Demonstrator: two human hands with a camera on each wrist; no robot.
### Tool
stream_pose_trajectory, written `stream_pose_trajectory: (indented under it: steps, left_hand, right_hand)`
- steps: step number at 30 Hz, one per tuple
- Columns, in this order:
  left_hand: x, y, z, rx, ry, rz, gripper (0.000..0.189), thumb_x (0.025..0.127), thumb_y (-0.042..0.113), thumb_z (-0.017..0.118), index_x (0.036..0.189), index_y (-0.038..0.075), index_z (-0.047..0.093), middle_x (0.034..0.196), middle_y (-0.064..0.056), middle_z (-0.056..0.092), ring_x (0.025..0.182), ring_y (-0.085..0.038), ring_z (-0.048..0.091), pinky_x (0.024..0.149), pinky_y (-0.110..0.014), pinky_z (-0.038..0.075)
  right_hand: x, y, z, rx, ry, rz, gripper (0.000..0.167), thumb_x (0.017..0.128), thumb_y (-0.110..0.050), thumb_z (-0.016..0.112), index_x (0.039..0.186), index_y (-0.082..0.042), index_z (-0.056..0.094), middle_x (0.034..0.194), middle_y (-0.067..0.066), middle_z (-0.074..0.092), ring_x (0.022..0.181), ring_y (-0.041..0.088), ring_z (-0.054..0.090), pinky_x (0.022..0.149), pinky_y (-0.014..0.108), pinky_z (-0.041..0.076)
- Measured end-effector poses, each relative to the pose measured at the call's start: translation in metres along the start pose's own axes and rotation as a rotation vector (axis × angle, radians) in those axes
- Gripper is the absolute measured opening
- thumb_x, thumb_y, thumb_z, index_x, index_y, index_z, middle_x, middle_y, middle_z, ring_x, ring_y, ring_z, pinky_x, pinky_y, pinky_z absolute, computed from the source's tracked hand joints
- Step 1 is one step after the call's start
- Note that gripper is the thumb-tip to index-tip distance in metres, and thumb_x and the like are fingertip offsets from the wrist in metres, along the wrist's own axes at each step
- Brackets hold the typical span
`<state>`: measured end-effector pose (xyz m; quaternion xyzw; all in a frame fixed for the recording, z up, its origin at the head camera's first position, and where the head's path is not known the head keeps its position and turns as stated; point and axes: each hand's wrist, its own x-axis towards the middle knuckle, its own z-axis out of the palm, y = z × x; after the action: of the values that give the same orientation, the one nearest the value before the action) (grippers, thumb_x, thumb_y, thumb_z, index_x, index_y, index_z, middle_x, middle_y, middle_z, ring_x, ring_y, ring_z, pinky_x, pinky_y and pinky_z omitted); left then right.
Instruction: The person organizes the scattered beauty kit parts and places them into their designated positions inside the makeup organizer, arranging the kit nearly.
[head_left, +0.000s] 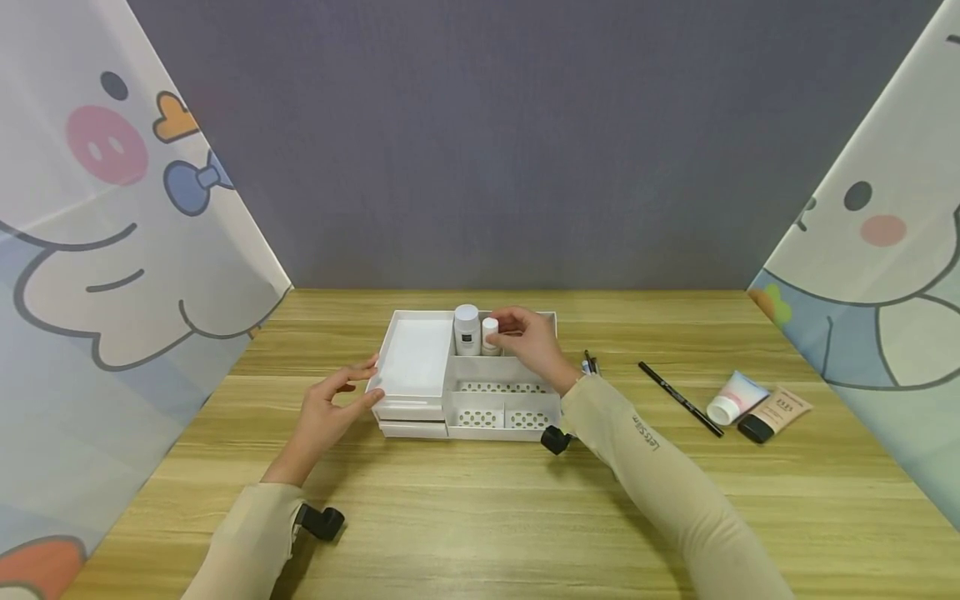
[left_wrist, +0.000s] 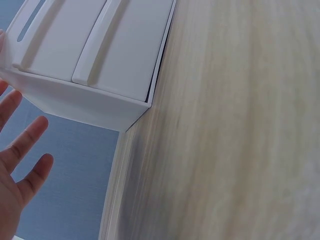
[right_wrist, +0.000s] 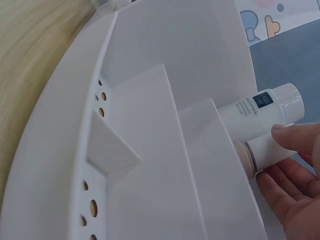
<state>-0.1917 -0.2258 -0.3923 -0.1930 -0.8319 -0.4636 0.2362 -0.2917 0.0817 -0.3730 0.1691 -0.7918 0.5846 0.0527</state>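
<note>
A white organizer (head_left: 412,354) with drawers and open compartments stands on the table. My right hand (head_left: 531,340) pinches the white cap of a small bottle (right_wrist: 263,151) between thumb and fingers, in the organizer's back compartment. Just left of it stands a larger white bottle (head_left: 467,332) with a dark label, upright in the same row. My left hand (head_left: 328,414) rests at the organizer's left side, its fingers spread and fairly straight, thumb at the front corner. In the left wrist view, two drawer fronts (left_wrist: 125,50) show beside those fingers.
Right of the organizer lie a black pencil (head_left: 681,399), a white-and-pink tube (head_left: 737,398) and a beige tube (head_left: 775,414) with a black cap. Slim pencil-like items (head_left: 591,362) show behind my right forearm. A grey partition (head_left: 517,150) closes off the table's back.
</note>
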Motion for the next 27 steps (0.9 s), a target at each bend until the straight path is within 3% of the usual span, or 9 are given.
stream_pose_trajectory:
  steps: [3, 10, 17, 24, 27]
  left_hand:
    - [0.0, 0.012, -0.002, -0.002, -0.003, 0.01, 0.027, 0.077, -0.015, 0.075, 0.103, -0.01, 0.069, 0.123, -0.026, 0.063, 0.11, 0.012, 0.052, 0.079, -0.032, 0.049]
    - [-0.002, -0.018, 0.002, 0.001, -0.003, -0.005, 0.032, 0.077, -0.011, 0.078, 0.107, -0.002, 0.071, 0.127, -0.018, 0.064, 0.111, 0.011, 0.052, 0.081, -0.029, 0.048]
    - [-0.001, 0.009, 0.0, -0.004, 0.002, 0.002, 0.029, 0.077, -0.015, 0.075, 0.104, -0.008, 0.069, 0.124, -0.025, 0.063, 0.11, 0.012, 0.052, 0.08, -0.028, 0.048]
    - [0.0, -0.014, 0.002, 0.027, 0.003, -0.009, 0.031, 0.077, -0.014, 0.077, 0.105, -0.004, 0.07, 0.126, -0.02, 0.064, 0.11, 0.014, 0.05, 0.08, -0.032, 0.049]
    - [0.0, -0.011, 0.002, 0.017, 0.001, -0.006, 0.03, 0.077, -0.014, 0.076, 0.105, -0.006, 0.07, 0.126, -0.021, 0.064, 0.111, 0.013, 0.051, 0.08, -0.03, 0.048]
  right_hand:
    - [0.001, 0.001, 0.0, 0.004, 0.002, -0.002, 0.036, 0.084, 0.001, 0.077, 0.118, 0.005, 0.065, 0.11, 0.019, 0.07, 0.101, 0.031, 0.066, 0.088, 0.035, 0.054]
    - [-0.001, -0.002, -0.004, 0.031, 0.009, -0.013, 0.038, 0.084, 0.002, 0.077, 0.119, 0.007, 0.063, 0.111, 0.022, 0.069, 0.102, 0.033, 0.065, 0.09, 0.036, 0.054]
    - [-0.003, -0.012, -0.02, 0.06, 0.05, -0.066, 0.039, 0.083, 0.006, 0.077, 0.119, 0.009, 0.062, 0.109, 0.025, 0.067, 0.1, 0.035, 0.066, 0.086, 0.03, 0.054]
    - [-0.006, -0.014, -0.038, 0.089, 0.082, -0.102, 0.039, 0.083, 0.009, 0.075, 0.119, 0.01, 0.062, 0.109, 0.028, 0.066, 0.095, 0.026, 0.066, 0.081, 0.023, 0.054]
    - [-0.008, -0.013, -0.047, 0.093, 0.093, -0.103, 0.038, 0.083, 0.008, 0.076, 0.119, 0.009, 0.062, 0.107, 0.024, 0.067, 0.092, 0.021, 0.066, 0.081, 0.023, 0.054]
